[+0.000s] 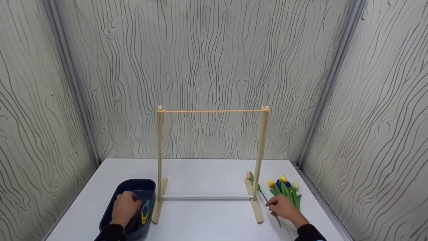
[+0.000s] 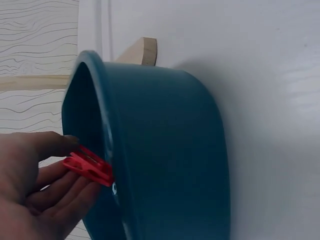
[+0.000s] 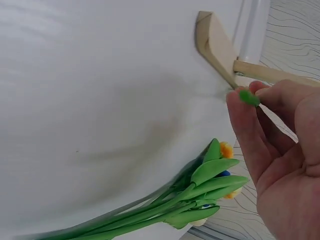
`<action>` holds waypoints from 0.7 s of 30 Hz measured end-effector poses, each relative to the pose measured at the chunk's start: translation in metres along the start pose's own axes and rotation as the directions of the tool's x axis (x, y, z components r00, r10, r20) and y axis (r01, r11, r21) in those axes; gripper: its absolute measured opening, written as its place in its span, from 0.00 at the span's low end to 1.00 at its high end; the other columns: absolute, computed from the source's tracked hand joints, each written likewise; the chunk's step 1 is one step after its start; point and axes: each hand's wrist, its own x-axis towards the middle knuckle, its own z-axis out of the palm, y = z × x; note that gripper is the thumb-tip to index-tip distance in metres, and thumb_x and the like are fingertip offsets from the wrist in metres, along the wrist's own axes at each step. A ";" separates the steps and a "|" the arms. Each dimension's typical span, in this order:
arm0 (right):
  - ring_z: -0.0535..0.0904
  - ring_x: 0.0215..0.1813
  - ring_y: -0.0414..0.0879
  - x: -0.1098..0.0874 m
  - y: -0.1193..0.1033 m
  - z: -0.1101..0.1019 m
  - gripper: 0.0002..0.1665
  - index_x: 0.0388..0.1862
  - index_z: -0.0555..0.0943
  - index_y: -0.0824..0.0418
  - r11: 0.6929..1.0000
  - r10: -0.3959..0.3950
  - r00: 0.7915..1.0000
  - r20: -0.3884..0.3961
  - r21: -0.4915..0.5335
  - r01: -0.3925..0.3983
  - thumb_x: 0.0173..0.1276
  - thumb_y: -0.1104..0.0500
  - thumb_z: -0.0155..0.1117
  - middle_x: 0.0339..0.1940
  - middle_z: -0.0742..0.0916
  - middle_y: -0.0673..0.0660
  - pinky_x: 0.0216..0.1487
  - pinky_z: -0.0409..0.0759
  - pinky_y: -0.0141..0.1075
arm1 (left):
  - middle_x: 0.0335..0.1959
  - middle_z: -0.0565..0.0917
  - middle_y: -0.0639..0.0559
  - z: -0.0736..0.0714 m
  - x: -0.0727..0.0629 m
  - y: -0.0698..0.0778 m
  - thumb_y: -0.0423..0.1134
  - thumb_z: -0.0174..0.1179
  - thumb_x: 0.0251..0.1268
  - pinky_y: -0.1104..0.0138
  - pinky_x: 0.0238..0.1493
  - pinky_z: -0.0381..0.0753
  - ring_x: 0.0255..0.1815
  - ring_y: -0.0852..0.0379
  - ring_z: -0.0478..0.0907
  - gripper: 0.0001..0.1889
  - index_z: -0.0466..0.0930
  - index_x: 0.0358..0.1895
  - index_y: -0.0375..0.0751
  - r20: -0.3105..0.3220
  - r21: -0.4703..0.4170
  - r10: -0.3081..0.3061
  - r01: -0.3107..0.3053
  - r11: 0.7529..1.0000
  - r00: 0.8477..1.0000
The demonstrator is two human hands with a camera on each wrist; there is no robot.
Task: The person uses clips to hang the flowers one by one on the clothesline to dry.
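My left hand (image 1: 124, 208) is over the dark blue basin (image 1: 107, 209) at the left. Its thumb and fingers pinch a red clothespin (image 2: 90, 166), close to the basin's rim in the left wrist view. A yellow clothespin (image 1: 144, 217) and a light blue clothespin (image 1: 146, 204) lie in the basin. At the right, my right hand (image 1: 285, 208) pinches the thin stem of a pink artificial tulip (image 1: 248, 176), whose head is beside the frame's right post. The green stem end (image 3: 249, 97) points toward the right wrist camera.
Between my hands stands a wooden frame (image 1: 159, 150) with an orange string (image 1: 210, 111) across its top and a white rod (image 1: 207, 197) low down. Yellow, white and blue tulips (image 1: 286, 189) lie bunched on the white table (image 1: 204, 221) beyond my right hand. Patterned walls (image 1: 207, 67) enclose the table.
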 end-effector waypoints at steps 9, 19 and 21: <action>0.90 0.50 0.51 0.008 -0.013 -0.003 0.14 0.57 0.90 0.68 0.983 -0.141 0.982 -0.127 0.102 0.155 0.76 0.70 0.65 0.51 0.94 0.65 0.50 0.92 0.38 | 0.51 0.92 0.30 -0.006 -0.004 0.015 0.34 0.70 0.72 0.44 0.54 0.91 0.51 0.37 0.91 0.18 0.87 0.59 0.25 -0.233 -0.111 0.150 -0.179 0.978 0.961; 0.89 0.45 0.53 0.012 -0.028 0.002 0.11 0.49 0.94 0.62 0.961 -0.273 0.771 -0.576 -0.122 0.249 0.71 0.70 0.74 0.41 0.92 0.58 0.45 0.88 0.34 | 0.51 0.92 0.30 -0.026 -0.005 0.037 0.31 0.67 0.75 0.47 0.53 0.92 0.52 0.35 0.92 0.14 0.89 0.58 0.28 -0.368 -0.257 0.159 -0.264 0.929 0.916; 0.89 0.46 0.55 0.013 -0.030 0.001 0.11 0.49 0.94 0.62 0.958 -0.281 0.741 -0.610 -0.132 0.255 0.71 0.70 0.74 0.43 0.91 0.59 0.46 0.89 0.34 | 0.50 0.93 0.31 -0.033 -0.004 0.043 0.31 0.68 0.75 0.51 0.52 0.93 0.52 0.37 0.92 0.13 0.90 0.56 0.29 -0.397 -0.280 0.142 -0.267 0.922 0.907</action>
